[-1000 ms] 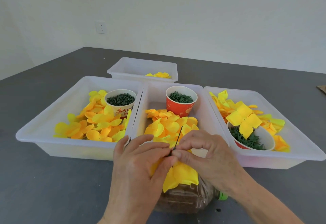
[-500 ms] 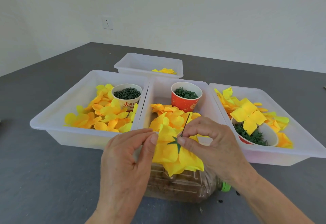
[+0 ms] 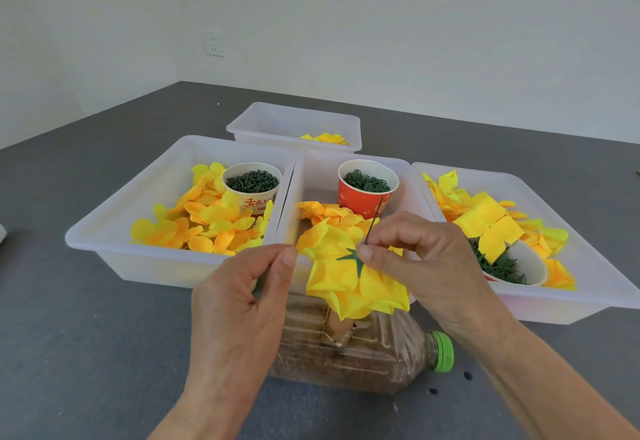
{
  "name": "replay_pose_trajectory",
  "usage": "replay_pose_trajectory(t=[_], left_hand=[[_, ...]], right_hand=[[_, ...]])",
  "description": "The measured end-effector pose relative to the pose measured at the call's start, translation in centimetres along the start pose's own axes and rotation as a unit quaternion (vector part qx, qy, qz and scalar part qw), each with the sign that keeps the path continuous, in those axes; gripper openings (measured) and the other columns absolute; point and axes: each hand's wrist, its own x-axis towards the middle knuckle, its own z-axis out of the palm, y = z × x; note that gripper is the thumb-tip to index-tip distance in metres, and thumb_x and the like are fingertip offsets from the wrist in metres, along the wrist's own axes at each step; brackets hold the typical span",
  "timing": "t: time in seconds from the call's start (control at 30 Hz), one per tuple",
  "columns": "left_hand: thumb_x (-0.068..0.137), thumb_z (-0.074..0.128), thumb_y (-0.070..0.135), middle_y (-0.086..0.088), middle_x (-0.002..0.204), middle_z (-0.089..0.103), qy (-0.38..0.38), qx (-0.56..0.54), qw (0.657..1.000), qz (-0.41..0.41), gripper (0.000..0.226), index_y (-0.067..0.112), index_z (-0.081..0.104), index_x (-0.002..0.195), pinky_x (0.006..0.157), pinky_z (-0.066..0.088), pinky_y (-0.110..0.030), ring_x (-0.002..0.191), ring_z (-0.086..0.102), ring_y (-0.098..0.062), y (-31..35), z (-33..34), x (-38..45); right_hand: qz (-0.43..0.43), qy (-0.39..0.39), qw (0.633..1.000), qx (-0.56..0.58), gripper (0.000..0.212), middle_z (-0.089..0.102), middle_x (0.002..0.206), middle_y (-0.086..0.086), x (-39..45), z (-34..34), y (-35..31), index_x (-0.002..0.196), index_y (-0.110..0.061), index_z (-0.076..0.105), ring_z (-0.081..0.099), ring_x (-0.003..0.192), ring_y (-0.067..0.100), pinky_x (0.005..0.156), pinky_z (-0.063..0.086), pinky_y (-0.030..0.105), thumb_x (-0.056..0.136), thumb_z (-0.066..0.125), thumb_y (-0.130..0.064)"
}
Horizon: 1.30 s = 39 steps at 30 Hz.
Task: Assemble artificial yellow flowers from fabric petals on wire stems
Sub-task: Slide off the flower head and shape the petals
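Yellow flower (image 3: 349,277), green calyx (image 3: 354,259); red cup (image 3: 363,197), white trays (image 3: 114,228).

Four white trays (image 3: 114,228), three cups (image 3: 367,194), one bottle (image 3: 374,353), two hands (image 3: 239,304).

A clear plastic bottle (image 3: 353,353) with a green cap (image 3: 442,350) is lying on its side on the grey table (image 3: 86,335), holding brown material inside. A white wall socket (image 3: 214,43) is sitting on the pale wall (image 3: 381,17) behind.
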Motion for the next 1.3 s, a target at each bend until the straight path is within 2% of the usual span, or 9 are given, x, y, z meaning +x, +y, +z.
replay_pose_trajectory(t=[0.1,0.17,0.3,0.5,0.67,0.8,0.97,1.1,1.3], left_hand=[[0.081,0.065,0.031,0.030,0.075,0.066,-0.011,0.000,1.000,-0.019,0.011,0.040,0.071,0.078,0.054,0.040,-0.003,0.049,0.050,0.011,-0.4,-0.2,0.1],[0.075,0.071,0.020,0.032,0.084,0.067,-0.052,0.015,0.998,-0.025,0.020,0.040,0.073,0.078,0.064,0.046,-0.007,0.072,0.058,0.016,-0.6,-0.1,-0.1],[0.066,0.076,0.016,0.029,0.083,0.068,-0.173,0.057,0.983,0.002,0.028,0.040,0.073,0.081,0.069,0.038,0.000,0.087,0.057,0.015,-0.1,0.5,-0.8],[0.060,0.083,0.031,0.025,0.100,0.059,-0.128,0.094,0.987,-0.027,0.035,0.049,0.058,0.078,0.073,0.037,-0.005,0.099,0.051,0.008,-1.6,1.6,-2.0],[0.056,0.085,0.035,0.012,0.091,0.070,-0.096,-0.021,0.991,-0.087,0.027,0.041,0.071,0.079,0.071,0.045,-0.018,0.088,0.060,0.003,-1.8,2.9,-1.9],[0.063,0.084,0.026,0.012,0.075,0.070,-0.111,-0.056,0.988,-0.094,0.029,0.041,0.070,0.084,0.062,0.046,-0.015,0.076,0.058,-0.005,-1.8,3.3,-1.5],[0.056,0.076,0.039,-0.003,0.063,0.069,-0.133,-0.064,0.982,-0.114,0.021,0.029,0.071,0.073,0.057,0.050,-0.034,0.056,0.058,-0.005,-1.8,3.4,-1.1],[0.063,0.080,0.020,-0.003,0.056,0.064,-0.150,-0.047,0.982,-0.107,0.012,0.023,0.069,0.066,0.049,0.043,-0.024,0.049,0.049,-0.003,-2.3,3.2,-0.9],[0.068,0.075,0.006,0.010,0.042,0.054,-0.179,-0.041,0.978,-0.100,0.024,0.025,0.066,0.057,0.041,0.031,-0.012,0.040,0.040,0.003,-2.2,2.9,-0.5]], right_hand=[[0.002,-0.003,1.000,0.004,0.004,0.067,0.073,0.000,-0.1,0.1,-0.1,0.067,-0.020,0.070,0.061,0.073,0.010,0.071,0.046,0.019,0.069,0.073,-0.022],[0.001,-0.005,1.000,-0.001,0.006,0.066,0.073,0.000,-0.1,0.1,0.0,0.067,-0.018,0.070,0.060,0.073,0.011,0.071,0.047,0.020,0.071,0.074,-0.016],[-0.001,-0.002,1.000,-0.009,0.010,0.067,0.073,0.003,-0.2,0.1,0.2,0.068,-0.014,0.070,0.061,0.074,0.013,0.072,0.048,0.021,0.073,0.075,-0.007],[-0.002,0.007,1.000,0.003,0.013,0.067,0.073,0.002,-0.6,0.2,0.2,0.067,-0.014,0.070,0.061,0.073,0.009,0.071,0.046,0.017,0.073,0.075,-0.004],[-0.012,0.015,1.000,0.006,0.013,0.067,0.074,0.000,-0.8,0.4,0.2,0.067,-0.012,0.069,0.060,0.073,0.007,0.071,0.045,0.016,0.074,0.074,-0.003],[-0.011,0.016,1.000,0.006,0.013,0.066,0.073,-0.003,-1.0,0.5,0.3,0.067,-0.013,0.069,0.060,0.073,0.007,0.071,0.045,0.016,0.074,0.074,-0.003],[-0.006,0.018,1.000,0.009,0.012,0.066,0.074,0.000,-1.0,0.5,0.2,0.066,-0.011,0.068,0.060,0.073,0.008,0.071,0.045,0.016,0.074,0.073,-0.004],[-0.011,0.024,1.000,-0.005,0.014,0.066,0.073,-0.001,-1.1,0.7,0.2,0.066,-0.011,0.067,0.060,0.073,0.008,0.071,0.044,0.014,0.074,0.074,-0.002],[-0.013,0.035,0.999,-0.003,0.015,0.065,0.074,0.001,-1.2,1.1,0.4,0.066,-0.011,0.067,0.060,0.074,0.010,0.071,0.045,0.017,0.075,0.074,-0.002]])
